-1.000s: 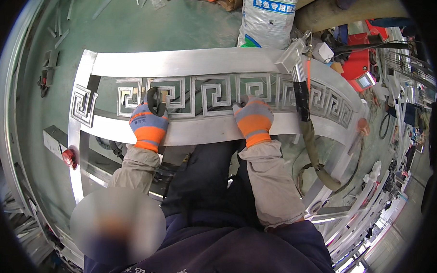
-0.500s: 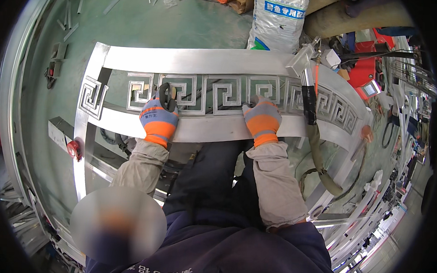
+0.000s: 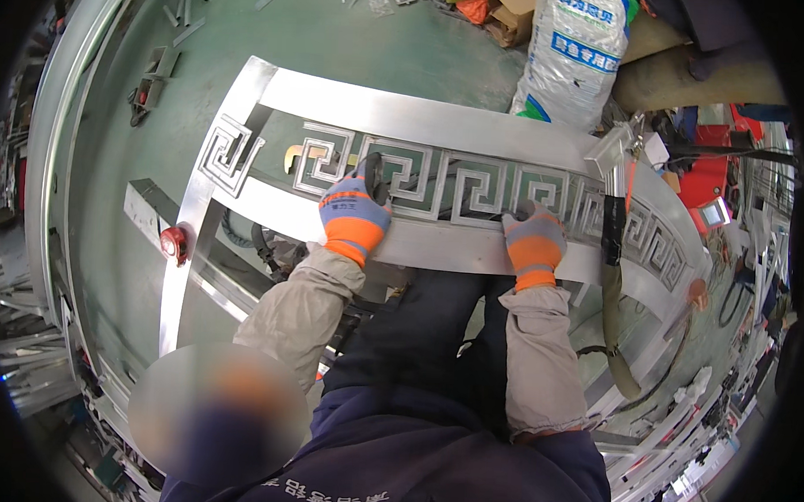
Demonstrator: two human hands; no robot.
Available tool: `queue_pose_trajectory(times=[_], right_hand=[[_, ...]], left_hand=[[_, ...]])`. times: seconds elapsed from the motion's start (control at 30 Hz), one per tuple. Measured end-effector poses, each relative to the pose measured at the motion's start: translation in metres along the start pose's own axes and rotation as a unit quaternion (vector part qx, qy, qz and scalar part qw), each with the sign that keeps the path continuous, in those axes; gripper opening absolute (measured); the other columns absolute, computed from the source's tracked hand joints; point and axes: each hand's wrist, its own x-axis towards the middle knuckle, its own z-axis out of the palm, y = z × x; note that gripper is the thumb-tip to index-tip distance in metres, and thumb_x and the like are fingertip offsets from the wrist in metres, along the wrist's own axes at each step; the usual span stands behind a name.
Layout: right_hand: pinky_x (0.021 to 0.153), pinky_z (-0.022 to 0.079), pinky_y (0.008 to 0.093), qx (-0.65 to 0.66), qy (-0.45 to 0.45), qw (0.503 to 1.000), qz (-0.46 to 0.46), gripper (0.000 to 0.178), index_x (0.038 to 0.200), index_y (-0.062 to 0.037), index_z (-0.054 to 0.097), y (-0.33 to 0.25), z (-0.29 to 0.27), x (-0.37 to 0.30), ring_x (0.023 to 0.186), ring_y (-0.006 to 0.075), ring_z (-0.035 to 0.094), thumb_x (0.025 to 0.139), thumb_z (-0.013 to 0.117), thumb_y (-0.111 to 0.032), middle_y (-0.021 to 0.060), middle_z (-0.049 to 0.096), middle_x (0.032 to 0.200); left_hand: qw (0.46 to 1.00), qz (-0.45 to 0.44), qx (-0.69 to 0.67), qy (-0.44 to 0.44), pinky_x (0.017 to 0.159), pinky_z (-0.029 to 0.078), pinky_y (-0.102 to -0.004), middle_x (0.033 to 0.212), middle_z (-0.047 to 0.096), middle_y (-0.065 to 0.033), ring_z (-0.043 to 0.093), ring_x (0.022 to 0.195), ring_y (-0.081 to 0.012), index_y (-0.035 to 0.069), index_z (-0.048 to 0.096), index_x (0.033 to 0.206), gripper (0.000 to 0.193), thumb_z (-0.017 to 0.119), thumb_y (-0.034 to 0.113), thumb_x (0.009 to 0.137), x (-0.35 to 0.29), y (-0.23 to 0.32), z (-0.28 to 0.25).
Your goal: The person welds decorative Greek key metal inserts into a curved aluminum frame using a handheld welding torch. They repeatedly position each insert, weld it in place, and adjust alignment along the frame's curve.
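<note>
A long silver metal fretwork strip (image 3: 475, 191) of square spiral shapes lies between the upper rail (image 3: 398, 107) and the lower rail (image 3: 438, 244) of a large metal frame. My left hand (image 3: 356, 221), in a grey and orange glove, has its fingers curled on the strip left of its middle. Farther right, my gloved right hand (image 3: 535, 242) is closed at the strip's lower edge, its fingertips partly hidden. A single spiral piece (image 3: 231, 157) rests across the frame's left end. Right of my right hand, a dark-sleeved hose (image 3: 613, 232) hangs over the frame.
A red tape measure (image 3: 173, 241) sits on the frame's left leg. Beyond the frame stand a white printed sack (image 3: 572, 62) and a red machine (image 3: 711, 178) with a small screen. Metal offcuts (image 3: 187, 13) lie on the green floor at the far left.
The whole scene has shifted rightward and tilted in the picture, as the view has turned. Both hands keep about the same places on the fretwork strip.
</note>
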Motion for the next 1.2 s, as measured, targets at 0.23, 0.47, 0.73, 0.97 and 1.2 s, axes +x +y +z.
queue_pose_trajectory(times=[0.23,0.47,0.73,0.97,1.2], right_hand=[[0.082,0.053,0.0409,0.025,-0.028,0.999,-0.005,0.041,0.107,-0.0142,0.069,-0.005,-0.005,0.0,0.098,0.0315,0.067,0.073,0.071,-0.037,0.01,0.071,0.104],[0.082,0.053,0.0414,0.009,0.009,1.0,-0.025,0.044,0.107,-0.0119,0.069,0.004,0.006,0.003,0.097,0.0326,0.067,0.073,0.072,-0.039,0.012,0.071,0.102],[0.082,0.053,0.043,0.048,-0.005,0.998,-0.028,0.048,0.112,-0.0117,0.066,0.013,0.011,0.009,0.096,0.0335,0.067,0.074,0.071,-0.04,0.0162,0.07,0.103],[0.078,0.053,0.0426,0.237,0.058,0.956,-0.166,0.028,0.102,-0.0122,0.07,0.001,0.005,-0.022,0.088,0.0343,0.067,0.079,0.063,-0.028,0.0152,0.07,0.09],[0.08,0.053,0.0414,0.062,-0.078,0.971,-0.219,0.028,0.101,-0.0087,0.073,-0.067,0.008,-0.053,0.089,0.0355,0.068,0.08,0.062,-0.025,0.0175,0.071,0.093]], left_hand=[[0.999,-0.015,0.044,-0.001,0.086,0.05,-0.0403,0.107,0.067,-0.0105,0.063,0.098,-0.0322,0.022,0.057,0.13,0.065,0.073,0.015,0.067,0.003,-0.014,0.012],[0.999,-0.011,0.033,-0.004,0.085,0.051,-0.0412,0.11,0.067,-0.0111,0.063,0.099,-0.033,0.021,0.057,0.13,0.063,0.071,0.014,0.069,0.003,-0.014,0.013],[0.996,-0.031,0.063,-0.05,0.09,0.049,-0.0403,0.11,0.066,-0.0137,0.062,0.104,-0.0321,0.022,0.056,0.131,0.065,0.074,0.021,0.069,0.0,-0.004,-0.001],[0.997,-0.026,0.071,-0.012,0.093,0.048,-0.0404,0.111,0.066,-0.0145,0.06,0.107,-0.0331,0.016,0.063,0.118,0.052,0.075,0.028,0.069,-0.002,-0.002,0.0],[0.999,0.002,0.028,-0.037,0.091,0.049,-0.0417,0.112,0.065,-0.0106,0.06,0.106,-0.0309,0.017,0.056,0.127,0.06,0.074,0.031,0.072,0.002,-0.01,0.003]])
